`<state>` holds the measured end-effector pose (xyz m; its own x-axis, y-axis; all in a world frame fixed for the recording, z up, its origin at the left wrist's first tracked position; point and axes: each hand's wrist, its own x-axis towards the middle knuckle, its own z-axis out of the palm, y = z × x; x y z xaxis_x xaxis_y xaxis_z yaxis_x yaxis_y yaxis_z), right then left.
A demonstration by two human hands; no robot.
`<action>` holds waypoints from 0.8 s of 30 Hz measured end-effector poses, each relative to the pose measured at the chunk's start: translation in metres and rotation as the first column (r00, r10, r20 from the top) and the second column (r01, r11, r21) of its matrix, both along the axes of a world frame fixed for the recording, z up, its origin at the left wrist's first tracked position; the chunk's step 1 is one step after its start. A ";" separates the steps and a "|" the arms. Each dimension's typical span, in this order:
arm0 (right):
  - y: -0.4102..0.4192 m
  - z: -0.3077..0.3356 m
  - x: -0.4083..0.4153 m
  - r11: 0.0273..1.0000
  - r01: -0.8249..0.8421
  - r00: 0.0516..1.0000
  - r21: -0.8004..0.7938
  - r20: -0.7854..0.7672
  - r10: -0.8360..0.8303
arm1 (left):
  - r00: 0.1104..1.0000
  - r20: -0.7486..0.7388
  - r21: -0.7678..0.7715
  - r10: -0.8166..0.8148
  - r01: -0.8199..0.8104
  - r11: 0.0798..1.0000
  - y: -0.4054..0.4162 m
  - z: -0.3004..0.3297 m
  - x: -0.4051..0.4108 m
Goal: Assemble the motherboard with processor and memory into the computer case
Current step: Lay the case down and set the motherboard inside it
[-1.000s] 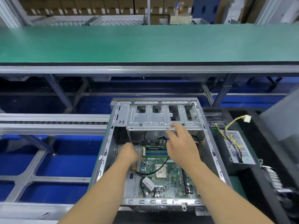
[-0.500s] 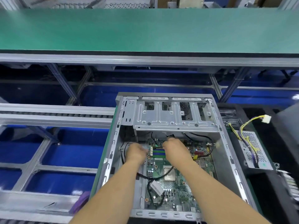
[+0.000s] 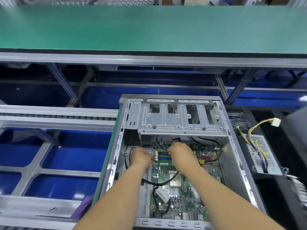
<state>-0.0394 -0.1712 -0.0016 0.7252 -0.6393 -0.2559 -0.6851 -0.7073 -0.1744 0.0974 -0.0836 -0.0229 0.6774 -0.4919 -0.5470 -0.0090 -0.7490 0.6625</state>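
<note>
Right hand [image 3: 180,153] has dropped beside left hand [image 3: 141,156], both pinching memory stick [image 3: 163,152] ends.

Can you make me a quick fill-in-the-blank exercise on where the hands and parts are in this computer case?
1. Both hands, left hand and right hand, reach inside the open computer ____.
2. The memory slots between the hands are blue and ____.
3. A black cable crosses a corner of the square ____.
4. The power supply with yellow wires lies ____ the case.

Missing words: case; green; processor; outside
</note>
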 end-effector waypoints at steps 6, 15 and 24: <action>0.002 0.000 -0.001 1.000 0.019 0.999 0.009 0.033 -0.019 | 1.000 0.010 -0.001 -0.008 0.008 1.000 0.000 -0.002 0.001; 0.002 0.000 0.000 1.000 0.028 0.999 0.005 0.020 -0.029 | 1.000 0.007 0.009 -0.017 0.017 1.000 -0.001 -0.003 0.001; 0.003 0.000 0.003 0.999 0.053 0.999 -0.010 0.008 -0.053 | 1.000 0.005 0.023 -0.024 0.024 0.999 -0.002 0.001 0.002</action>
<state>-0.0366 -0.1679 -0.0014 0.6922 -0.6792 -0.2439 -0.7202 -0.6719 -0.1728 0.0992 -0.0853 -0.0216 0.6687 -0.4954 -0.5545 -0.0309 -0.7637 0.6449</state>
